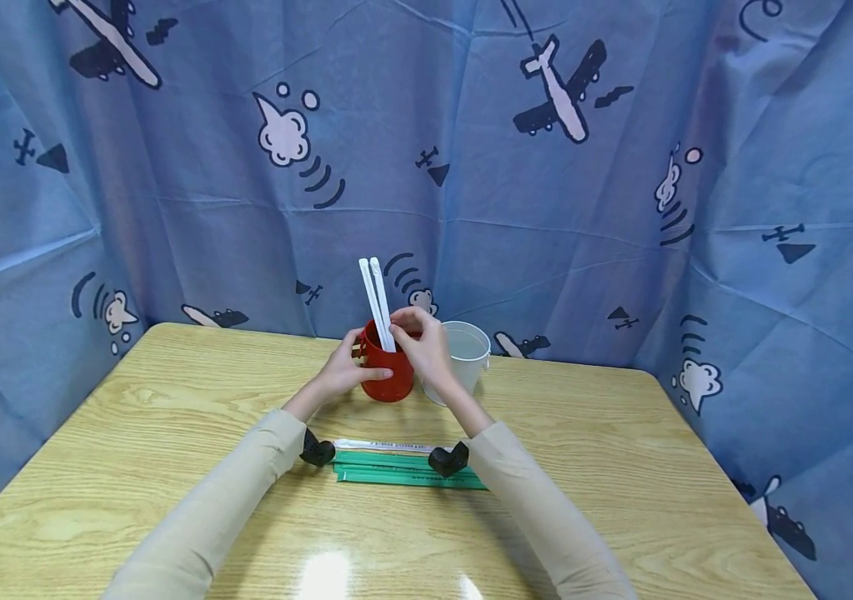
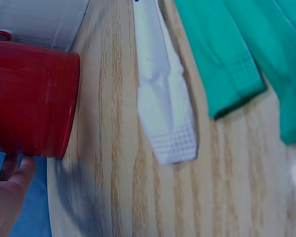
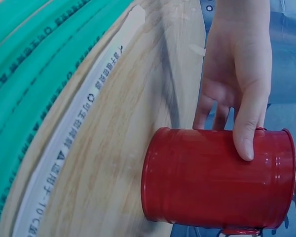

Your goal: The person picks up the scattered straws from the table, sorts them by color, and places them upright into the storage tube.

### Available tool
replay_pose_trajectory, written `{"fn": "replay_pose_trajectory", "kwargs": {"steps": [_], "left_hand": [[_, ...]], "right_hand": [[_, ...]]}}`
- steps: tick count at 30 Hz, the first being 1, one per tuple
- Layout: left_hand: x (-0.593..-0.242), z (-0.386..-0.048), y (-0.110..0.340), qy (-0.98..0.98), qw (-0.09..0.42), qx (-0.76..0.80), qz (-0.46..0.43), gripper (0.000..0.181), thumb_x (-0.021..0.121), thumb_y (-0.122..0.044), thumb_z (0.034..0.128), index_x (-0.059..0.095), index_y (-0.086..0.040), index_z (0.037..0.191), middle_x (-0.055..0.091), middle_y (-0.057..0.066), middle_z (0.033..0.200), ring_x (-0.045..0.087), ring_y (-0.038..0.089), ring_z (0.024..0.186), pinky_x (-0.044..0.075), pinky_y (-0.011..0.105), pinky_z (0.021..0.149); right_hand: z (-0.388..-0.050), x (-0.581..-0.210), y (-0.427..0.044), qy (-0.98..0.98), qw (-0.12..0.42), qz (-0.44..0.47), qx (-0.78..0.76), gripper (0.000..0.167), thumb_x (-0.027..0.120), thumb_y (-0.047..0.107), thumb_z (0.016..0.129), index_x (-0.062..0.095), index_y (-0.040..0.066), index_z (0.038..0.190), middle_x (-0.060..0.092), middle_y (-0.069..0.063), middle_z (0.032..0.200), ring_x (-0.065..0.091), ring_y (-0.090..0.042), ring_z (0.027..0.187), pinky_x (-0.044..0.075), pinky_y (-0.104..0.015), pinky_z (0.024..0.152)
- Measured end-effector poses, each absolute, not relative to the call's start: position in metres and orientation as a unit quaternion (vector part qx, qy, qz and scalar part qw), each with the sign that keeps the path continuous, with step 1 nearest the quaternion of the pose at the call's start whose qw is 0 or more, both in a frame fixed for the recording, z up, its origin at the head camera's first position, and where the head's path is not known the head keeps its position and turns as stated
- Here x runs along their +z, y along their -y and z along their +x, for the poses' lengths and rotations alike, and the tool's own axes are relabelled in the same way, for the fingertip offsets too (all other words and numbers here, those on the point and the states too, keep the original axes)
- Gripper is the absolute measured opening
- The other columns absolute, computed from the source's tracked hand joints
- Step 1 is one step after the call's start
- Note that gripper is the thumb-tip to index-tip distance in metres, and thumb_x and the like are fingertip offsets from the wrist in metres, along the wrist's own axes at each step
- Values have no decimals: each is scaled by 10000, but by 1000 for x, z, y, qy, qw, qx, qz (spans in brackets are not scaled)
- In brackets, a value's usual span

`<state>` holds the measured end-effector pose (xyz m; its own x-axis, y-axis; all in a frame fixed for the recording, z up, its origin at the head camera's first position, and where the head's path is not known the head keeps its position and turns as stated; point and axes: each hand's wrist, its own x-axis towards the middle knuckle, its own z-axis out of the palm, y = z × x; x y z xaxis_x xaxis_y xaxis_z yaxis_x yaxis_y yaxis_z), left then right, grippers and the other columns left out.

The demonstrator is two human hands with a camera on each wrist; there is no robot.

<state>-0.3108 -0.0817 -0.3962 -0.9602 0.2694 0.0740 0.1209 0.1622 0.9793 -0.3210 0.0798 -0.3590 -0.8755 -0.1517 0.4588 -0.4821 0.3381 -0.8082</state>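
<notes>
A small red bucket [image 1: 390,385] stands upright toward the back of the table. My left hand [image 1: 339,370] grips its left side, the thumb lying across the front wall, as the right wrist view also shows [image 3: 239,89]. Two white wrapped straws [image 1: 375,296] rise out of the bucket, leaning slightly left. At the rim, my right hand [image 1: 426,346] pinches the white straws between thumb and fingers; whether it holds one or both I cannot tell. The straws' lower ends are hidden inside the bucket.
Just right of the red bucket stands a white bucket [image 1: 469,354], partly behind my right hand. Nearer me lie a white wrapped straw [image 2: 165,108] and several green wrapped straws [image 1: 396,477], side by side. A blue printed curtain [image 1: 366,150] hangs behind the wooden table [image 1: 584,467].
</notes>
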Motion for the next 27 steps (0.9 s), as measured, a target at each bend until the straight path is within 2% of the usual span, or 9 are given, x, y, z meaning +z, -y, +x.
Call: {"fn": "replay_pose_trajectory", "kwargs": {"steps": [8,15,19,22,25,27], "left_hand": [[-396,-311,81,-755,58,640,129,833,720,-34,819,210,-3,1478,300,227,1496,356,422,1351,358,530,1105],[-394,-309,81,-759,57,635,130,826,718,-43,825,209,-2,1475,295,223,1500,353,420,1352,361,534,1102],[-394,-309,80,-761,57,633,129,827,720,-52,826,210,-3,1475,299,224,1495,355,420,1348,364,533,1100],[-395,-310,80,-762,53,632,129,823,721,-51,823,216,5,1471,309,230,1486,364,424,1341,366,529,1100],[-404,-318,80,-762,52,633,127,844,732,-61,818,209,-11,1479,306,219,1492,361,422,1346,362,533,1102],[-412,-323,80,-763,48,633,125,855,739,-79,819,204,-30,1485,305,205,1500,359,417,1350,360,538,1101]], "right_hand": [[-318,-354,-83,796,164,223,538,163,651,26,885,659,-13,1043,698,-200,973,660,-290,873,553,-262,777],[-309,-350,-90,804,154,235,524,175,658,25,876,650,-13,1047,692,-183,967,650,-276,871,519,-187,725],[-303,-350,-95,812,147,243,510,191,659,32,876,641,-13,1061,681,-194,994,638,-261,881,537,-231,728],[-296,-347,-99,815,140,248,505,199,657,18,875,631,-29,1066,667,-234,1016,626,-288,888,553,-329,743],[-294,-348,-102,817,140,254,499,205,665,12,867,629,-36,1064,671,-223,1011,626,-293,880,550,-324,729],[-295,-353,-105,820,139,256,493,205,672,25,867,635,-13,1065,678,-201,1016,630,-274,878,541,-268,718]]}}
